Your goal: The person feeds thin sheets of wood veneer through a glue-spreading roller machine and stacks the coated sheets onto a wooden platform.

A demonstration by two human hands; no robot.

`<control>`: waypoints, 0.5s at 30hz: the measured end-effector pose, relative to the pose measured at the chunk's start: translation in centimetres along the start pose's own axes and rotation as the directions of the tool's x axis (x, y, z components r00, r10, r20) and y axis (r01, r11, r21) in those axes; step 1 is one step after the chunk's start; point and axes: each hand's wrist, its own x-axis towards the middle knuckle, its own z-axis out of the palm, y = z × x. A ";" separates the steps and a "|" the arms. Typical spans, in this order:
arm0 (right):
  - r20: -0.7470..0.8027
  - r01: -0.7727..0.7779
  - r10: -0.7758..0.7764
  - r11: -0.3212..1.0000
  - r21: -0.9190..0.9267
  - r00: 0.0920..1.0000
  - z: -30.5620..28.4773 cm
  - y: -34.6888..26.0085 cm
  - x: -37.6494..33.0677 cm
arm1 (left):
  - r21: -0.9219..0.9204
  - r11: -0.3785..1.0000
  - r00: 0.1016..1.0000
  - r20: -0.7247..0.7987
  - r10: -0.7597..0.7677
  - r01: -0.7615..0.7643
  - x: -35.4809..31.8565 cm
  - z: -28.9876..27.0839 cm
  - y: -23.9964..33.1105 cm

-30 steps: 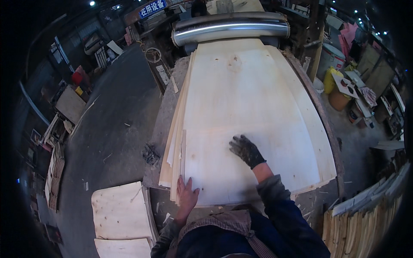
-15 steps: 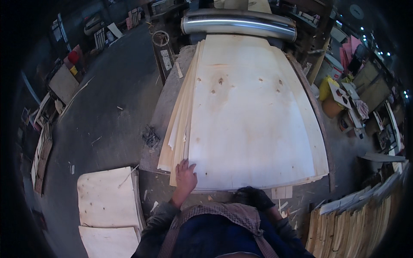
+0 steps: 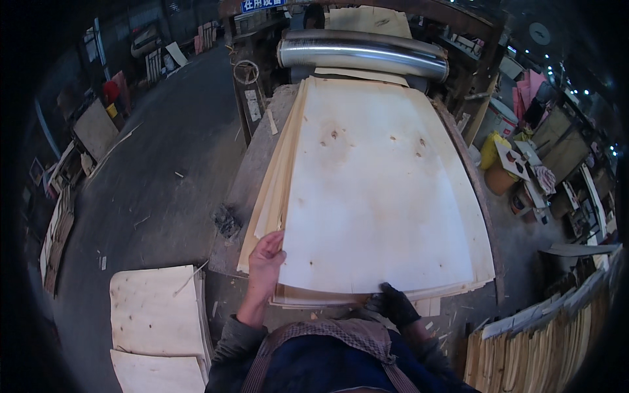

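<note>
Scrap-littered floor [image 3: 229, 291] shows nearest. Since half a second ago, the thin, knotty veneer sheet [image 3: 380, 203] ahead of the bare left hand [image 3: 265, 263] and black-gloved right hand [image 3: 396, 306] has lifted along its near edge off a layered stack [image 3: 267, 211]; the left pinches its side, the right grips its front. Beyond both gleams a metal roller [image 3: 363, 56].

Head-worn fisheye; looks down, forward. Broad pale wooden sheet [image 3: 386, 196] close below, shiny cylindrical metal roller [image 3: 363, 56] farther.
</note>
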 end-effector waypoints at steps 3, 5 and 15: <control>-0.034 0.049 -0.049 0.999 0.002 0.998 3.3 -2.1 2.8 | 0.354 0.935 0.986 -0.155 0.068 -0.009 2.3 -3.5 -4.6; -0.037 0.099 -0.099 0.995 0.009 0.994 5.0 -3.8 4.9 | 0.622 0.781 0.979 -0.189 0.073 0.062 2.2 -4.4 -7.2; 0.259 0.236 -0.320 0.922 0.307 0.911 4.7 -11.0 19.9 | 0.996 0.067 0.990 0.040 0.132 -0.050 -1.5 -3.8 -13.5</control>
